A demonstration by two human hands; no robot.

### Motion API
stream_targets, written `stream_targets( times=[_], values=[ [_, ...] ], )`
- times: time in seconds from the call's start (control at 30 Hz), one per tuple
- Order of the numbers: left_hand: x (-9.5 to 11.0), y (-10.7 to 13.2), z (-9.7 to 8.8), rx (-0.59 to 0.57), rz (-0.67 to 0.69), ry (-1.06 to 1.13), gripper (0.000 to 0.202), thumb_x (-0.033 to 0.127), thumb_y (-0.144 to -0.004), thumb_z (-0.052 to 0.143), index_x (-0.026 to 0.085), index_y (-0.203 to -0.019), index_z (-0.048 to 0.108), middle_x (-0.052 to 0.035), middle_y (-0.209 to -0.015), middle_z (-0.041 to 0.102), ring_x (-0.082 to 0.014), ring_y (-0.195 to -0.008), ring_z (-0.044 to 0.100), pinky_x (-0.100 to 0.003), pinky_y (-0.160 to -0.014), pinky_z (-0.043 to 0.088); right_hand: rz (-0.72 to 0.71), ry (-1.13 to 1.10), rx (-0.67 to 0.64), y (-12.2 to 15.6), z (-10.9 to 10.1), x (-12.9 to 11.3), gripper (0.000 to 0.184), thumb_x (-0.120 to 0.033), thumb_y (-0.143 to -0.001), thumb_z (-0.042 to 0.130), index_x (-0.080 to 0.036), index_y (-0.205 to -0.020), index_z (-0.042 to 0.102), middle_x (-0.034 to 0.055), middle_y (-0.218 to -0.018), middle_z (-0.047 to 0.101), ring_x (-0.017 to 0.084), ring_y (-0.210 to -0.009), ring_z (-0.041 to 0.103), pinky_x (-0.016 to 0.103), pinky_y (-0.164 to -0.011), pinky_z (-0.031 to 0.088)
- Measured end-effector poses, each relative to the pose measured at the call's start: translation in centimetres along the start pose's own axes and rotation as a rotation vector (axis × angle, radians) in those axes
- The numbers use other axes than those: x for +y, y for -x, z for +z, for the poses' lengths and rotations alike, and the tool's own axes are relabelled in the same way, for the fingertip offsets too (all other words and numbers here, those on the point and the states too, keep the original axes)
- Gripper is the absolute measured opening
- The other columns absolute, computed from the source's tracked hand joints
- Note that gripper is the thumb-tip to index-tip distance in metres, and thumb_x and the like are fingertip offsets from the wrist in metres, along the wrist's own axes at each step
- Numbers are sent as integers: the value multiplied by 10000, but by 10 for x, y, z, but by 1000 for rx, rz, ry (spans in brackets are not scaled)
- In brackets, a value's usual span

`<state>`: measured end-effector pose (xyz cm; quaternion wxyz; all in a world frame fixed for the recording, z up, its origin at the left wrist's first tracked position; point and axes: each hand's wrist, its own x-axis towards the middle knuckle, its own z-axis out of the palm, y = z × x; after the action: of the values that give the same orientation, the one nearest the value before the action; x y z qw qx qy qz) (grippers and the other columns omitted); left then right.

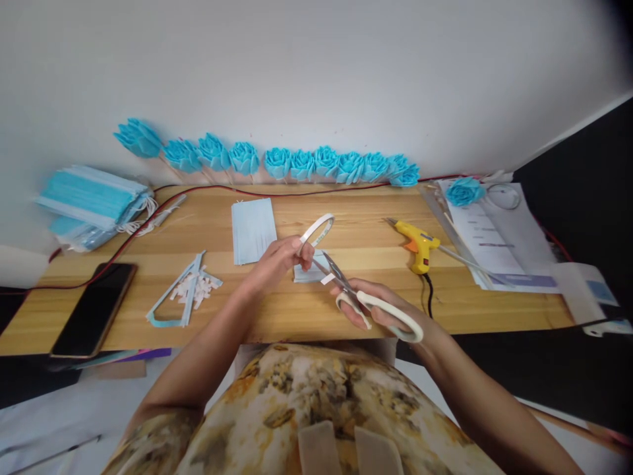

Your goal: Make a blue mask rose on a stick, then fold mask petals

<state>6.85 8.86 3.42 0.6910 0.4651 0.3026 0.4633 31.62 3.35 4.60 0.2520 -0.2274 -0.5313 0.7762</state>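
Note:
My left hand [283, 259] pinches a thin roll of white tape [316, 228], held upright above the table. In my right hand [368, 305] is a pair of scissors [390, 315] with white handles, its blades apart and pointing toward my left hand. A short white piece of tape [327, 279] shows at the blades. Under the blades lies a small pale blue stack of cut sheets [304, 272], partly hidden by my left hand and the scissors. A larger stack of light blue sheets [254, 231] lies just beyond my left hand.
Blue fabric flowers [297, 163] line the wall. A yellow glue gun [420, 245] lies at right, near papers [487, 237] bearing a blue flower [463, 191]. At left are packed face masks [93, 198], a phone [93, 310], blue strips [168, 322] and white scraps [205, 287].

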Motion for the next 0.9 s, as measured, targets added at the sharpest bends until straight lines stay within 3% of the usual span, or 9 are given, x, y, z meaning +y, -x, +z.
stream_targets(
  times=[0.33, 0.53, 0.9],
  values=[
    [-2, 1, -2, -37, -18, -3, 585, 702, -799, 687, 132, -695, 608, -57, -834, 613, -157, -686, 582, -322, -688, 483, -16, 5, -32, 0, -6, 10, 632, -619, -919, 614, -182, -1372, 552, 0, -773, 488, 114, -594, 385, 285, -539, 313],
    [-1, 1, -1, -46, -19, -15, 627, 749, -769, 682, 129, -707, 612, -68, -833, 619, -162, -673, 586, -332, -688, 493, -34, -14, -51, -1, -6, 6, 603, -600, -924, 626, -184, -1357, 572, -8, -788, 487, 93, -603, 400, 243, -531, 323],
    [-2, 6, -4, -172, 4, -112, 617, 739, -854, 586, 132, -887, 692, -95, -854, 644, -219, -804, 594, -346, -763, 471, -80, -58, -84, -7, -5, 8, 612, -595, -926, 634, -156, -1348, 577, -8, -795, 524, 69, -574, 431, 206, -502, 321]
  ],
)
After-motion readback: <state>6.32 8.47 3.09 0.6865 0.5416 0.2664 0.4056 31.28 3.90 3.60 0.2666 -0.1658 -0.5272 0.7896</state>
